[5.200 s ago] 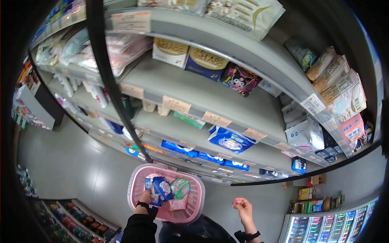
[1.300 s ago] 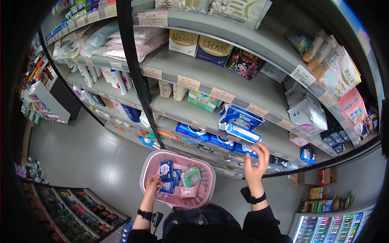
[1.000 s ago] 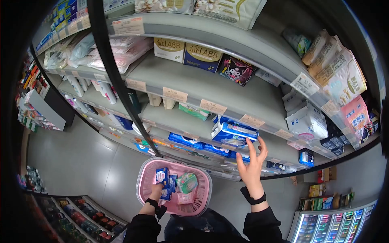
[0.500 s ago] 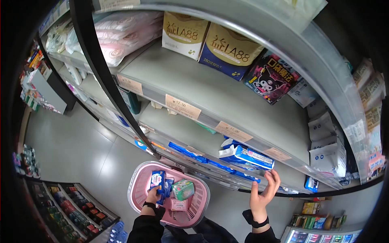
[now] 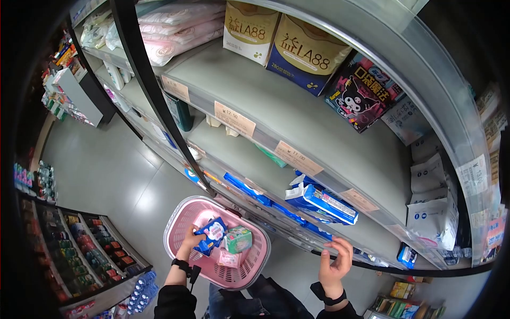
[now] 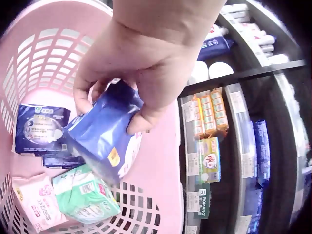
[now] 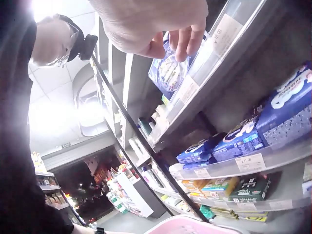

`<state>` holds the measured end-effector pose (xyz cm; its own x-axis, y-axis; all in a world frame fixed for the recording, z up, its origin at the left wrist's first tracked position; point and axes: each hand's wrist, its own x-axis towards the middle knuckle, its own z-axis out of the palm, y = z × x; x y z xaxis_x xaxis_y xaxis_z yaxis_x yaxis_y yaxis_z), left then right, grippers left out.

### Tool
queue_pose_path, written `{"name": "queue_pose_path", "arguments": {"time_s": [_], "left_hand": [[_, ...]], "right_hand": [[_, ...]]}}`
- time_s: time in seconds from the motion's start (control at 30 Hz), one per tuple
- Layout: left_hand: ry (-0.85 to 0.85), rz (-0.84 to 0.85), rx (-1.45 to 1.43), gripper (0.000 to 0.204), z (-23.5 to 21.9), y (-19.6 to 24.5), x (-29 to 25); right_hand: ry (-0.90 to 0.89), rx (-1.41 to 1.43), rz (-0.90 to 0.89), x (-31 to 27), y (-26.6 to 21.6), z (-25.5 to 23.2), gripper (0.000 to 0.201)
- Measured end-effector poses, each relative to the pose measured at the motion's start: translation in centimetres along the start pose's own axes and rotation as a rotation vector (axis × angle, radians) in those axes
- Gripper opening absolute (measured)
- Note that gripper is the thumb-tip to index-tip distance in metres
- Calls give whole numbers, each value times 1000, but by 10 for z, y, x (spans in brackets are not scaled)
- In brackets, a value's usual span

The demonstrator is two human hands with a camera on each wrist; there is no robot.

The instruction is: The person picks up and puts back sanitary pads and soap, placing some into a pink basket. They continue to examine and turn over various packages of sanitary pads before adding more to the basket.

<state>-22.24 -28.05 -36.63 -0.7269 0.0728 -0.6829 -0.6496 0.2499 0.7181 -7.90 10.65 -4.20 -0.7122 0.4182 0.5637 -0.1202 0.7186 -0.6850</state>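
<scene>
My left hand [image 5: 191, 237] grips a blue pack of sanitary pads [image 5: 214, 232] inside the pink basket [image 5: 178, 219]. In the left wrist view, the thumb and fingers pinch the top of that pack [image 6: 105, 131], which is tilted. Under and beside it lie another blue pack [image 6: 41, 129], a green pack [image 6: 85, 194] and a pink pack [image 6: 39, 201]. My right hand [image 5: 336, 264] hovers in front of the shelf with loosely bent fingers and nothing in them. Nearest to it is a blue-and-white pack [image 5: 324, 204] lying at the shelf's front edge.
Shelves with price tags [image 5: 234, 118] run across the front; gold-topped boxes [image 5: 305, 53] and a black cartoon box [image 5: 363, 94] stand on the upper one. A black upright post [image 5: 154, 101] crosses at left. A bottle rack [image 5: 79, 250] stands at lower left on the grey floor.
My right hand has put the blue-and-white pack against the shelf edge and drawn back from it. My left hand has kept its hold on the blue pack and tilted it in the basket.
</scene>
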Motion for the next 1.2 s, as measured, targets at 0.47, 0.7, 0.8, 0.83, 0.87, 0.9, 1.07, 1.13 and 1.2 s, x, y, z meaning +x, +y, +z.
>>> {"name": "queue_pose_path", "arguments": {"time_s": [0.47, 0.7, 0.8, 0.83, 0.87, 0.9, 1.07, 1.13, 1.2], "left_hand": [[-193, 149, 716, 44, 65, -27, -31], [158, -35, 711, 49, 52, -66, 24], [263, -17, 654, 59, 50, -75, 36], [316, -81, 661, 59, 51, -68, 30], [369, -145, 667, 59, 51, -64, 27], [357, -141, 682, 59, 50, -60, 24], [311, -171, 678, 75, 46, -84, 43], [386, -132, 750, 78, 48, -94, 48], [372, -187, 706, 83, 47, -94, 50]], "right_hand": [[-186, 59, 25, -14, 1, -5, 16], [-198, -6, 103, -34, 14, -21, 16], [-216, -57, 136, -48, 24, -30, 16], [-207, -63, 134, -53, 26, -32, 16], [-228, -65, 163, -58, 28, -34, 17], [-249, -68, 192, -64, 30, -36, 17], [-303, -113, 253, -95, 35, -43, 18], [-318, -132, 273, -102, 33, -42, 18], [-343, -132, 330, -107, 26, -40, 19]]}}
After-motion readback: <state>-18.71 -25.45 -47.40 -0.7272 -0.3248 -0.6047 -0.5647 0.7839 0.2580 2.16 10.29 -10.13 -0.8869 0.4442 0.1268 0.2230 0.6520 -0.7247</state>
